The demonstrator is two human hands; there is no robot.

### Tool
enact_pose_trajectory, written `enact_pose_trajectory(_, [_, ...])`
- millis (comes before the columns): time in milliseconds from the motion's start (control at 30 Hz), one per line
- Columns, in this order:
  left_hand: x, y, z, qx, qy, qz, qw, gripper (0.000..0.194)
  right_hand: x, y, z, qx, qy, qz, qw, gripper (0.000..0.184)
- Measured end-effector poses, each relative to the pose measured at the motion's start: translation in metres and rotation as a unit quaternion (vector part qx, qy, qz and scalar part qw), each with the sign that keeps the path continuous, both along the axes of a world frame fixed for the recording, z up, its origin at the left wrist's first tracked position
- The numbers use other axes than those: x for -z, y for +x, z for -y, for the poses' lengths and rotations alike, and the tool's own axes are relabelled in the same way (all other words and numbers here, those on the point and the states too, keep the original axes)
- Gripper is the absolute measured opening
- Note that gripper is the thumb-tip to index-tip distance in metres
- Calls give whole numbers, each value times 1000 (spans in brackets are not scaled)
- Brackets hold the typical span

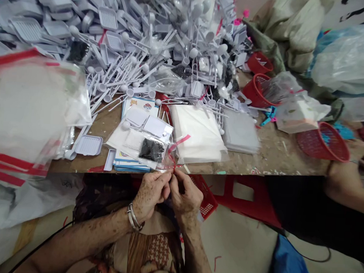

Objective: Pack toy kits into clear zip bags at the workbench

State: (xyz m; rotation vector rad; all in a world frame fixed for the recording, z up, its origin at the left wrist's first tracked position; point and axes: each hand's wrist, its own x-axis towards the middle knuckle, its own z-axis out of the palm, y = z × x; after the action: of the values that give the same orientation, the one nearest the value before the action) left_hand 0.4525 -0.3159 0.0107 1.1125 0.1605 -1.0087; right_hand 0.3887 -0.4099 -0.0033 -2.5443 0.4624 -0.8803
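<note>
At the table's front edge, my left hand (152,194) pinches the gathered end of a clear plastic bag (131,143). Close beside it, my right hand (186,195) is closed in a pinch at the red tie (174,149), whose strip sticks up above the fingertips. The fingers hide where tie and bag meet. A packet of black granules (151,149) and white plastic pieces show through the bag, which lies over printed cards (133,166). Right of it rests a stack of white plastic bags (197,133).
White plastic scoops and trays (115,23) are heaped across the back. Large red-edged bags (27,113) lie at the left. Clear sheets (240,130) and red baskets (321,142) are on the right, near another person's hand (343,177). A red stool (243,195) stands below.
</note>
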Motion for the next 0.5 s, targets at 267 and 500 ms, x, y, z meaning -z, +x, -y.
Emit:
enact_pose_trajectory(267, [-1, -1, -1, -6, -13, 5, 1000, 46, 9, 8, -5, 46, -67, 16, 997, 14])
enact_pose_trajectory(500, [-12, 11, -21, -14, 6, 8, 1000, 39, 11, -11, 24, 113, -77, -11, 990, 13])
